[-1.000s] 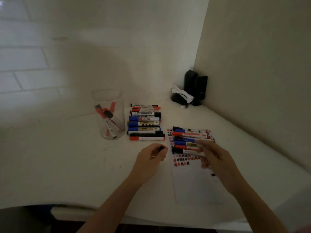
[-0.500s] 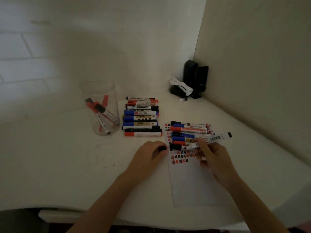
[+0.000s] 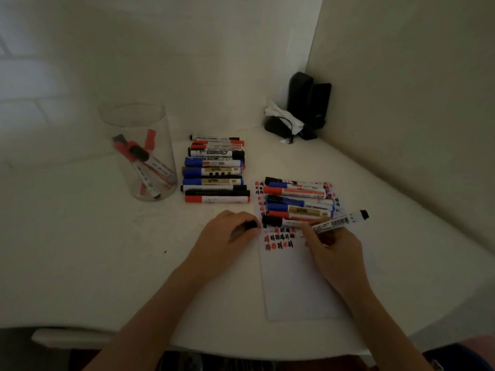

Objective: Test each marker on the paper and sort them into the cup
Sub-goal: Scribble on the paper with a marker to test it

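open: table left of hands | blocked: marker rows beside cup

Dim room, white desk shoved into a corner of plain pale walls, some black gadgets parked way back there.

Clear glossy cup — matt paper

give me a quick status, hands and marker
Right hand grips uncapped marker, tip down at the paper. Left hand holds its black cap. Cup unobstructed, far left.
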{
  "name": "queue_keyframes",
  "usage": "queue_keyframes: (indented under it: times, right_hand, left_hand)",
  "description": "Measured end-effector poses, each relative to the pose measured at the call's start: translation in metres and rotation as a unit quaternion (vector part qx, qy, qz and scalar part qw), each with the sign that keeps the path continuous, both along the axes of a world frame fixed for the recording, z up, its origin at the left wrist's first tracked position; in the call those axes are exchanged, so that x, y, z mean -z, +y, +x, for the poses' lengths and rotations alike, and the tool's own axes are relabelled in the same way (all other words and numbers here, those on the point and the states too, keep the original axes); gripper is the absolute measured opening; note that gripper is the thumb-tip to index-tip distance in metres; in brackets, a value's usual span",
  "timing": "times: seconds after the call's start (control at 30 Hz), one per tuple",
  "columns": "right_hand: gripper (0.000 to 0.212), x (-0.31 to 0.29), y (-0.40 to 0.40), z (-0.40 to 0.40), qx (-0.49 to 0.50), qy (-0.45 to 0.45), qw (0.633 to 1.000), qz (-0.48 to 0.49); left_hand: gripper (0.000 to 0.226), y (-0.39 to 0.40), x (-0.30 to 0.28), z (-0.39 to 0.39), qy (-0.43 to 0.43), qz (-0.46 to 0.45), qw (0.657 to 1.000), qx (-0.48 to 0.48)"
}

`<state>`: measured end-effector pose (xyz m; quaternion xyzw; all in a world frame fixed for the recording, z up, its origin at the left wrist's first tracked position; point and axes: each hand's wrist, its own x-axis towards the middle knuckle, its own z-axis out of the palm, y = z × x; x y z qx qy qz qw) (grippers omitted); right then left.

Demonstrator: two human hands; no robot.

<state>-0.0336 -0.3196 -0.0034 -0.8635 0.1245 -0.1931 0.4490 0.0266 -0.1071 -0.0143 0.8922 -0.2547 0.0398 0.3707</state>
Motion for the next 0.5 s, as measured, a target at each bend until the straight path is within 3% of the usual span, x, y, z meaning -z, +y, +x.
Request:
queue_keyframes:
  times: [0.27,0.5]
  right_hand:
    - [0.009,-0.0009,-0.0038,-0.0018,-0.014,-0.010,1.000,0.014]
    - [0.007,0.0039,-0.0053,0.0002,-0.017,-0.017,0.999,-0.033]
  left_hand:
    - [0.022,-0.0020,-0.0019,-0.0002,0.005,-0.005,1.000,-0.021]
    - [0.022,-0.0040,-0.0036,-0.0008,0.011,0.008,0.999,-0.031]
